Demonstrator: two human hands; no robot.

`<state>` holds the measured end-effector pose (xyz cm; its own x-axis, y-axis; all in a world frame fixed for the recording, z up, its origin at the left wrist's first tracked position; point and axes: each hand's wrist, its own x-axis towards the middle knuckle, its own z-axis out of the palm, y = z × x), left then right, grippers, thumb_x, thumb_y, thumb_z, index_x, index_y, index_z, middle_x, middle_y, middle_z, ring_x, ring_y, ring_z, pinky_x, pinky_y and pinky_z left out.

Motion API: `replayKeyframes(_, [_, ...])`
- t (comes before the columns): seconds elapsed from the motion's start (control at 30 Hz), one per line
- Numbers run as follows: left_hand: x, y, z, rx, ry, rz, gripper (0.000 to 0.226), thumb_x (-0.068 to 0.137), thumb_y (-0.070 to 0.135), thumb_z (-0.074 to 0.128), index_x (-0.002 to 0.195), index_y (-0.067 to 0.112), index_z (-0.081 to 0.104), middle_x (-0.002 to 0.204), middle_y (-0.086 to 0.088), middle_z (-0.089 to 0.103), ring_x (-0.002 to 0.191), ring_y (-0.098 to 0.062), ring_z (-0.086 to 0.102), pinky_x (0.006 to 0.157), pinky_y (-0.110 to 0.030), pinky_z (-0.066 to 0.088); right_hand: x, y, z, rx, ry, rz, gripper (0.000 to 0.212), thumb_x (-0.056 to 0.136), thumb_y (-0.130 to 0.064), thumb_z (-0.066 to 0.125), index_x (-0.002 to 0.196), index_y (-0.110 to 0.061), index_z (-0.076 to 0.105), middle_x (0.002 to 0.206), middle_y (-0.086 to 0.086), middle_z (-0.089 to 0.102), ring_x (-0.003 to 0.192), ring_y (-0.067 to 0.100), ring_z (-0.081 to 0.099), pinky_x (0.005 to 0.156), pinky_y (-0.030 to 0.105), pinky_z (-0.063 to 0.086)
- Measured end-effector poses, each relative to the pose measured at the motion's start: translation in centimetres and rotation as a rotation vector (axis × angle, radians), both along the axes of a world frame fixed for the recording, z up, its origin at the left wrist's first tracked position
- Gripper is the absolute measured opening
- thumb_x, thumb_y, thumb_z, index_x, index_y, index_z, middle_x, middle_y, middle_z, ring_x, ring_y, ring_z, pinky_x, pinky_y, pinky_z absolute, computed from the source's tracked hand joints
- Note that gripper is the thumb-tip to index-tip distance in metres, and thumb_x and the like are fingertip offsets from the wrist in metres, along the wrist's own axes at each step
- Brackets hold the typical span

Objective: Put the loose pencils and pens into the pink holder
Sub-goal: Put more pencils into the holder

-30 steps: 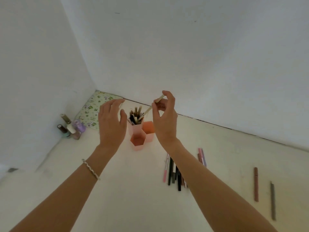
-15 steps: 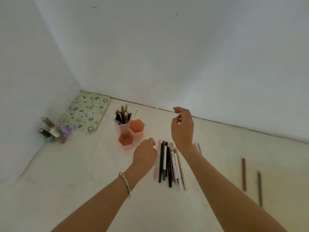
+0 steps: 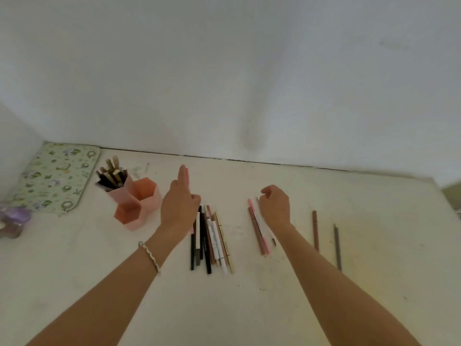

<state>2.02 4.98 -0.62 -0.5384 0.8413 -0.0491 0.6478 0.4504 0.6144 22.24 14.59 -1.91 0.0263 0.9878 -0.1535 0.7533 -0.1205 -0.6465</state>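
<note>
The pink holder stands on the tabletop toward its back left corner. It is made of three six-sided cups joined together, and the back cup holds a bunch of pens and pencils standing upright.

The left hand hovers just right of the holder, near it but not touching. Its fingers are straight and pressed together, pointing at the back edge. A pink pen runs along the index finger, with the thumb pressed against it, so the hand is pinching it. The pen's tip shows past the fingertips and its tail shows below the wrist. A bracelet sits on that wrist.

Just right of the left hand lies a bundle of pens, side by side and pointing at the back edge (one is white with lettering).

The right hand is well apart from the holder, near the middle of the tabletop. Its fingers curl down beside a pair of pens, one brown and one pink. I cannot tell whether the fingertips touch or grip anything.

Further right lie a brown pen and a grey pen, apart from each other.

A flowered mat fills the back left corner, and blurred small bottles stand at the left edge.
</note>
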Motion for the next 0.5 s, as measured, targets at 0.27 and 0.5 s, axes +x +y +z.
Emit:
replayKeyframes(0.27, [2.0, 1.7, 2.3, 0.129, -0.124, -0.039, 0.081, 0.085, 0.012, 0.057, 0.151, 0.037, 0.018, 0.087, 0.001, 0.051, 0.069, -0.009, 0.055, 0.064, -0.028, 0.049, 2.1, -1.3, -3.0, -0.158, -0.294, 0.122, 0.018, 0.093, -0.004, 0.043, 0.108, -0.002, 0.052, 0.11, 0.017, 0.059, 0.098, 0.033, 0.059, 0.071, 0.03, 0.039])
replayKeyframes(0.5, [-0.5, 1.2, 4.9, 0.415, -0.141, 0.004, 0.071, 0.088, 0.007, 0.059, 0.146, 0.033, 0.028, 0.078, 0.004, 0.059, 0.067, -0.006, 0.061, 0.063, -0.023, 0.056, -0.1, 0.0, 0.5, 0.185, -0.105, 0.165, 0.022, 0.086, -0.011, 0.058, 0.107, -0.006, 0.058, 0.1, 0.01, 0.06, 0.081, 0.025, 0.059, 0.071, 0.033, 0.044])
